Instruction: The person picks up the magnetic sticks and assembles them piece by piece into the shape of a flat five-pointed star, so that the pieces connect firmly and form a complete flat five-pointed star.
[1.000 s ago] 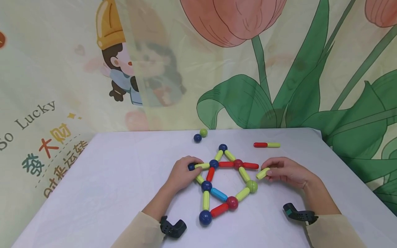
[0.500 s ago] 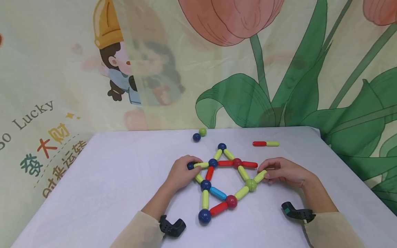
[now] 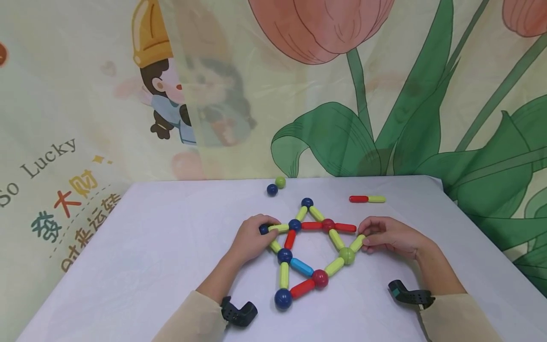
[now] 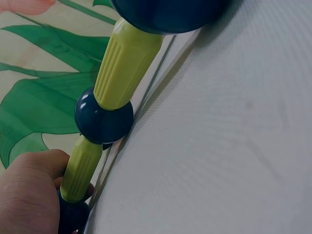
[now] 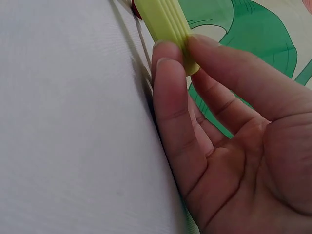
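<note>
A flat frame of magnetic sticks and balls lies on the table, with blue balls (image 3: 295,225), red balls (image 3: 319,279) and a green ball (image 3: 347,256) at its joints. At its left corner my left hand (image 3: 252,240) pinches a yellow-green magnetic stick (image 3: 282,228) beside a partly hidden blue ball (image 3: 263,229). On the right side, thumb and fingertips of my right hand (image 3: 391,237) pinch another yellow-green magnetic stick (image 3: 357,243), whose lower end meets the green ball. A red stick (image 3: 345,228) points from a red ball (image 3: 328,225) toward the right fingers.
At the table's back edge sit a loose blue ball (image 3: 272,190) and a loose green ball (image 3: 280,182), side by side. A red stick (image 3: 358,199) and a yellow-green stick (image 3: 377,199) lie end to end at the back right. A printed cloth (image 3: 222,95) hangs behind the white table (image 3: 171,247).
The right hand's yellow-green stick was apart from the green ball one second ago; half a second ago it met the ball. It remains in the right fingers. My left hand stays in place.
</note>
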Tool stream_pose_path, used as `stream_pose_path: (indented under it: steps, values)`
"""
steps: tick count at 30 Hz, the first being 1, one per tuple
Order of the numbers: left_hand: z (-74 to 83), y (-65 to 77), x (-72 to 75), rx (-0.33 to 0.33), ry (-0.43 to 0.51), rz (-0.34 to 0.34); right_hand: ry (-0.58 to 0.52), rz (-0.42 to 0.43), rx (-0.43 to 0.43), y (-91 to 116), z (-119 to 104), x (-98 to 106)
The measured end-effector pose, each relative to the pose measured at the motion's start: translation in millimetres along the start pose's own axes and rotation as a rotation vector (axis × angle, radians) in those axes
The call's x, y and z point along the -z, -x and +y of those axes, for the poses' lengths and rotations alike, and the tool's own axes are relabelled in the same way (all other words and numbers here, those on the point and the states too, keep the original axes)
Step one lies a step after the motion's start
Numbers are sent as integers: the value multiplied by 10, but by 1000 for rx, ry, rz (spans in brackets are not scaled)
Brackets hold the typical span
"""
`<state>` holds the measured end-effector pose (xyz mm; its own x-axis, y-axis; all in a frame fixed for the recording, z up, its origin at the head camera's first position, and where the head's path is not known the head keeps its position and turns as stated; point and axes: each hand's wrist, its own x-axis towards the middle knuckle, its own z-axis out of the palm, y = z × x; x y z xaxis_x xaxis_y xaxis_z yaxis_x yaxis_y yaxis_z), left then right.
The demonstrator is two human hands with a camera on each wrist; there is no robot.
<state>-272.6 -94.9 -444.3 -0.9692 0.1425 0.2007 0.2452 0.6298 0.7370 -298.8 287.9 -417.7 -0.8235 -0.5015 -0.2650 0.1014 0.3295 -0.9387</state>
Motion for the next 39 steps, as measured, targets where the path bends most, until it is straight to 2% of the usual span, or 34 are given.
stream_pose_path:
  steps: [5, 8, 14, 17, 19, 24, 28, 34, 39]
  values:
    - [12, -1, 1, 10, -3, -4, 28, 23, -16, 10, -1, 17]
    - [4, 0, -2, 10, -5, -2, 63, 79, -32, 6, -2, 30]
    - [-18, 8, -36, 8, -7, 4, 191, 302, -23, -22, -60, -24]
    - [-15, 3, -40, 10, -5, 10, 227, 404, -2, -27, -175, -76]
    - [-11, 1, -29, 7, -7, 15, 226, 443, 23, -39, -275, -116]
    - [-15, -5, -26, 10, 3, 11, 182, 472, 97, -144, -521, -252]
    - [-32, -1, 6, 12, 2, 4, 164, 481, 155, -319, -732, -435]
    - [-37, 14, 27, 10, 18, 5, 228, 464, 230, -642, -955, -652]
    - [-33, 0, 0, 3, 33, 2, 295, 460, 236, -871, -1021, -735]
